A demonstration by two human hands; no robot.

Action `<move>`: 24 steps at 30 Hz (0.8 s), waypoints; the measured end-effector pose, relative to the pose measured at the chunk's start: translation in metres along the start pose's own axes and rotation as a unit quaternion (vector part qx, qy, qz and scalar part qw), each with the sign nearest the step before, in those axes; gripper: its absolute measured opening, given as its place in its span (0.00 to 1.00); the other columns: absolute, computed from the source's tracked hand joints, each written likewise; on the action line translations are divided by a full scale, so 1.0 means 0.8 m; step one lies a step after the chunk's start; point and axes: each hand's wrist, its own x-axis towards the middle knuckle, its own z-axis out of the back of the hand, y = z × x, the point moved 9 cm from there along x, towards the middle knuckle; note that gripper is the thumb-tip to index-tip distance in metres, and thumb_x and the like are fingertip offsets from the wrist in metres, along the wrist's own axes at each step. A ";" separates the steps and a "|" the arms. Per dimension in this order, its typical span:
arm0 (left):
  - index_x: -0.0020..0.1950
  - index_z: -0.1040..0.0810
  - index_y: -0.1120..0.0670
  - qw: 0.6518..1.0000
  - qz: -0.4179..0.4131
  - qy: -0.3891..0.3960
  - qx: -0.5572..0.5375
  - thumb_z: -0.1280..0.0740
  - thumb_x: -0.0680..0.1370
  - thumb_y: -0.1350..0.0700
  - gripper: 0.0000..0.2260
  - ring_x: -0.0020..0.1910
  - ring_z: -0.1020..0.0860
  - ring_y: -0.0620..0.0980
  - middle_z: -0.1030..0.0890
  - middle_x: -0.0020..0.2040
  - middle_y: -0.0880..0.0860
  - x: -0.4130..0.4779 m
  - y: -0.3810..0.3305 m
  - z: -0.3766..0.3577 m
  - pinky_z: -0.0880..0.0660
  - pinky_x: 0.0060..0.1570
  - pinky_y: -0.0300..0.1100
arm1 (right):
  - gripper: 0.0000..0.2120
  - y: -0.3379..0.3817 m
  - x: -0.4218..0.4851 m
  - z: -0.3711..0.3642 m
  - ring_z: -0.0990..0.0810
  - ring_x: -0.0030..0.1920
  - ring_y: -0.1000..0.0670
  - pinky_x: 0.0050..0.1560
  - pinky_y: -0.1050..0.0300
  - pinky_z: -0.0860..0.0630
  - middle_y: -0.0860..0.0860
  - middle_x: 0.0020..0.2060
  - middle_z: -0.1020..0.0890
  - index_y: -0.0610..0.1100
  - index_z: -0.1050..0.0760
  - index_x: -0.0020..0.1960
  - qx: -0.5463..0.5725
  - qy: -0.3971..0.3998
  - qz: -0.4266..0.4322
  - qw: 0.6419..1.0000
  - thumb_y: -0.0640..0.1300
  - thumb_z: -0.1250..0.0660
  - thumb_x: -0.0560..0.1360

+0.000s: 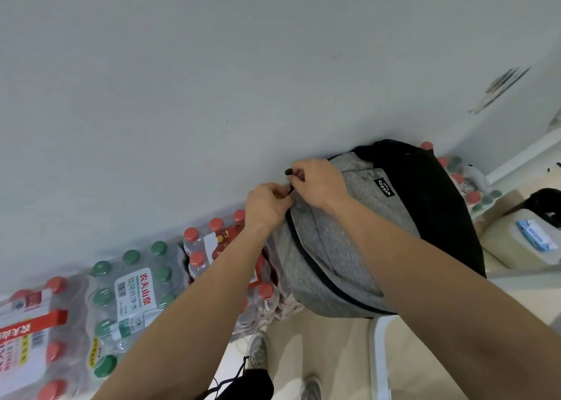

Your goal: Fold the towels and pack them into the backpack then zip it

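Both hands at the backpack [349, 247], far end: my left hand [267, 206] and right hand [318, 184] pinch zipper pulls [288, 172] with curled fingers (fabric looks soft; pulls grip best).

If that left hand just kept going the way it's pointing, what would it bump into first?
Most likely the right hand: the left hand points up over the backpack, and the two nearly touch at the zipper pull. Behind them is the white wall, though depth is hard to judge.
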 end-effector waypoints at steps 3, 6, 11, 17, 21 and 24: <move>0.43 0.17 0.50 1.000 0.001 0.005 0.022 0.26 0.73 0.52 0.03 0.39 0.20 0.44 0.19 0.37 0.44 0.006 0.004 0.003 0.26 0.43 0.36 | 0.11 -0.039 0.011 0.017 0.20 0.46 0.44 0.41 0.53 0.26 0.49 0.42 0.17 0.49 0.26 0.40 -0.022 -0.038 -0.049 0.998 0.53 0.36 0.77; 0.45 0.16 0.51 0.999 0.003 0.022 0.042 0.26 0.74 0.53 0.03 0.37 0.22 0.40 0.20 0.36 0.43 0.008 0.012 0.001 0.27 0.43 0.34 | 0.10 -0.092 0.025 0.033 0.19 0.48 0.42 0.40 0.55 0.31 0.47 0.46 0.17 0.50 0.28 0.41 -0.049 -0.056 -0.124 0.989 0.53 0.37 0.79; 0.42 0.16 0.48 0.998 0.022 0.019 0.052 0.25 0.73 0.52 0.02 0.37 0.21 0.38 0.19 0.36 0.42 0.011 0.036 0.004 0.25 0.42 0.35 | 0.11 -0.182 0.050 0.072 0.19 0.49 0.39 0.42 0.52 0.26 0.43 0.49 0.18 0.46 0.21 0.49 -0.075 -0.098 -0.216 0.969 0.51 0.38 0.79; 0.43 0.15 0.50 0.997 0.033 0.003 0.069 0.26 0.73 0.52 0.03 0.39 0.20 0.42 0.18 0.37 0.44 0.013 0.038 0.000 0.25 0.43 0.36 | 0.07 -0.212 0.074 0.057 0.19 0.45 0.38 0.38 0.54 0.28 0.41 0.47 0.18 0.44 0.28 0.42 -0.055 -0.070 -0.211 0.973 0.45 0.38 0.78; 0.45 0.15 0.49 0.996 0.032 -0.006 0.080 0.27 0.74 0.50 0.04 0.42 0.19 0.45 0.17 0.40 0.45 0.008 0.028 0.004 0.22 0.48 0.40 | 0.12 -0.202 0.059 0.060 0.20 0.42 0.41 0.36 0.55 0.29 0.45 0.44 0.18 0.43 0.23 0.48 -0.050 -0.095 -0.215 0.971 0.50 0.39 0.80; 0.51 0.16 0.51 0.996 0.018 0.009 0.092 0.28 0.75 0.50 0.08 0.47 0.19 0.47 0.16 0.46 0.49 0.000 0.010 0.006 0.23 0.52 0.41 | 0.10 -0.187 0.034 0.072 0.23 0.38 0.45 0.32 0.58 0.33 0.47 0.40 0.20 0.44 0.24 0.45 -0.062 -0.083 -0.196 0.975 0.49 0.38 0.78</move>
